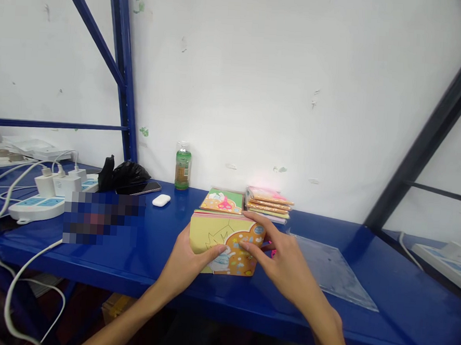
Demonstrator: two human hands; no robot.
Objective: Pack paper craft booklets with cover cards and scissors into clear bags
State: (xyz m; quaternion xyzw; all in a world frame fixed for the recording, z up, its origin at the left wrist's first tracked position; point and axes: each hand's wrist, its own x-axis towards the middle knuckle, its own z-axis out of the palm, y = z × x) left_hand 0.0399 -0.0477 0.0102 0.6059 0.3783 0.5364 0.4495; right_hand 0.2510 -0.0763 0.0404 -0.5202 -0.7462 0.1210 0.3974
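Upright near the front edge of the blue table stands a stack of yellow and orange printed paper [207, 231], its coloured sheet edges showing along the top. My left hand [188, 258] grips its left side, thumb across the front. On the right side, my right hand [280, 251] holds it too, thumb on the orange part and a finger along the top edge. Just behind lies a green and orange booklet [215, 198] with pink scissors pictured on it. Beside that is a pile of wrapped booklets [269, 203]. A small pink item shows partly behind my right hand.
A clear plastic sheet [334, 267] lies on the blue table [131, 265] at right. Toward the back left are a green bottle [183, 167], white case [161, 200], phone [145, 188], black bag [126, 175] and power strip [41, 208] with cables.
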